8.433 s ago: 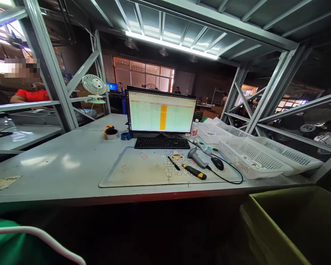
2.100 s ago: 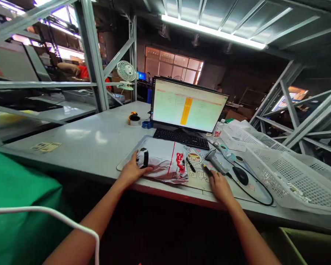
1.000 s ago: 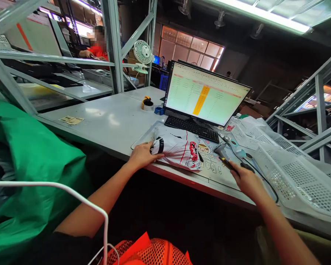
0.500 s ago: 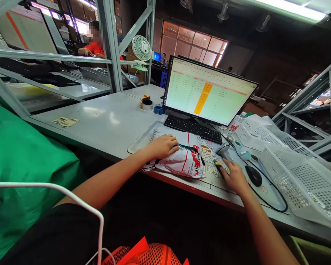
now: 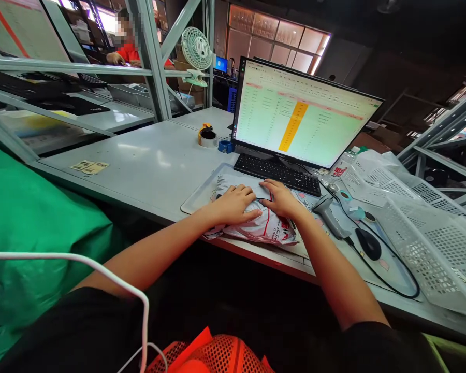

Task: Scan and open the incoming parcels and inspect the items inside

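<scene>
"White plastic bag (image 5: 274,230) — state its position."

"On the mat (image 5: 208,189), at the front of the desk (image 5: 140,160), between the keyboard (image 5: 277,173) and the person."

"Left hand (image 5: 236,205)?"

"Laid on top of the bag, fingers close together, thumb held apart."

"Right hand (image 5: 281,200)?"

"Resting on the bag's keyboard side, thumb apart from the bent fingers. Whether the fingertips pinch the plastic cannot be told."

"Adjacent items?"

"Scanner (image 5: 331,219) and mouse (image 5: 368,244) — both on the mat, right of the bag."

The crumpled white plastic package (image 5: 270,224) with red print lies flat on the patterned mat (image 5: 200,192).
</scene>
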A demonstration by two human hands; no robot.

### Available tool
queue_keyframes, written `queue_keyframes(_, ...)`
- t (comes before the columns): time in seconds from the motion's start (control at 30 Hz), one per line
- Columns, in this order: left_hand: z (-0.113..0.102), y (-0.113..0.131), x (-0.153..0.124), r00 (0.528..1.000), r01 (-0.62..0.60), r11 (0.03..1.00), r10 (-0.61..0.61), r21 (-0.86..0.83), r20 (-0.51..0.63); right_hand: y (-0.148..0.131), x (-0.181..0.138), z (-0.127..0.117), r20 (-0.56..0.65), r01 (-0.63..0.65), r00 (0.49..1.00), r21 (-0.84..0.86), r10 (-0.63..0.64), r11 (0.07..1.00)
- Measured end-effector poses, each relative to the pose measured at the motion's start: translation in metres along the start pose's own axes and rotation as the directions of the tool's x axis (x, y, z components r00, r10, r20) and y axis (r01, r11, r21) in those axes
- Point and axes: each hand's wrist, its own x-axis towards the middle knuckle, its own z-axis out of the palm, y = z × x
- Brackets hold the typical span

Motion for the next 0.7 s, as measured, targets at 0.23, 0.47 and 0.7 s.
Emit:
queue_keyframes(0.23,0.007,0.011,0.001,0.969,-0.120,0.992,0.123,0.023,-0.217,-0.022,0.000,-0.006,-0.016,-0.023,1.000,-0.318,0.019,0.948)
queue_keyframes(0.47,0.006,0.011,-0.023,0.929,-0.273,0.957,0.236,-0.099,-0.283,-0.024,0.026,-0.008,-0.012,-0.270,0.959,-0.346,0.284,0.899)
queue_keyframes(0.7,-0.001,0.012,-0.012,0.940,-0.262,0.957,0.225,-0.124,-0.256,-0.044,0.030,-0.005,0.024,-0.053,0.998,-0.327,0.064,0.944)
